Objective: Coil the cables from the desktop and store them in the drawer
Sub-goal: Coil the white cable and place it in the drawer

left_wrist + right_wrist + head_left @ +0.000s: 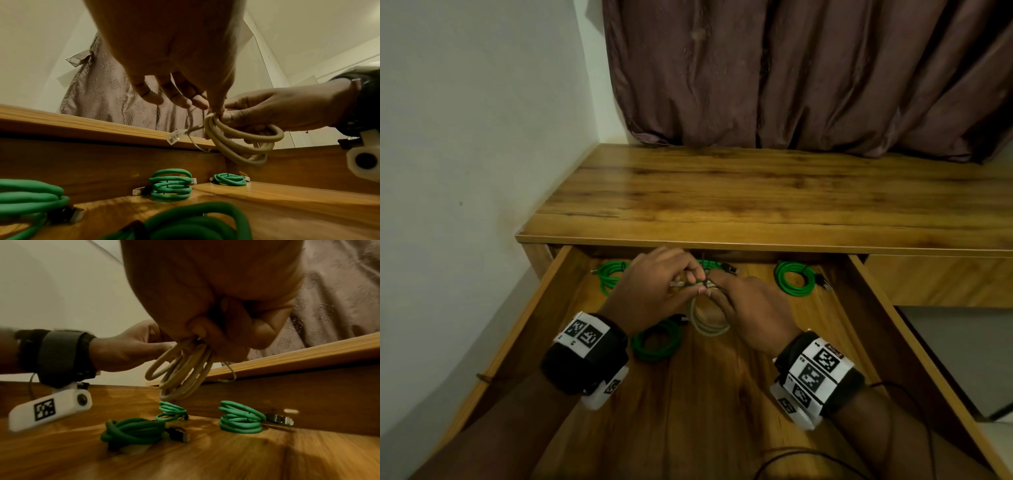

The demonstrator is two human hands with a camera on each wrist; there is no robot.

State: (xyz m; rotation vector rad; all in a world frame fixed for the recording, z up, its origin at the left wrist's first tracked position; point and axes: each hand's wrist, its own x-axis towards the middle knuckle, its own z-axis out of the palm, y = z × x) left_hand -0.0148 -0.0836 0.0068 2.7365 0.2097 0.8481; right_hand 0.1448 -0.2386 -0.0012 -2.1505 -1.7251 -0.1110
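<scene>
Both hands (702,291) pinch the beige coil (242,139) above the drawer (722,394), among four green coils (239,418). Letting the grip slacken before tying could spring the loops apart.

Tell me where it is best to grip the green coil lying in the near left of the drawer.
Probably pinch the stacked loops of the green coil at one side, from above: it lies flat on the drawer floor, and gripping all turns together should keep it wound.

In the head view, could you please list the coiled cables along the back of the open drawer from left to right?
Bright green coiled cable at the left → green coil mostly hidden behind the hands → bright green coiled cable at the right.
</scene>
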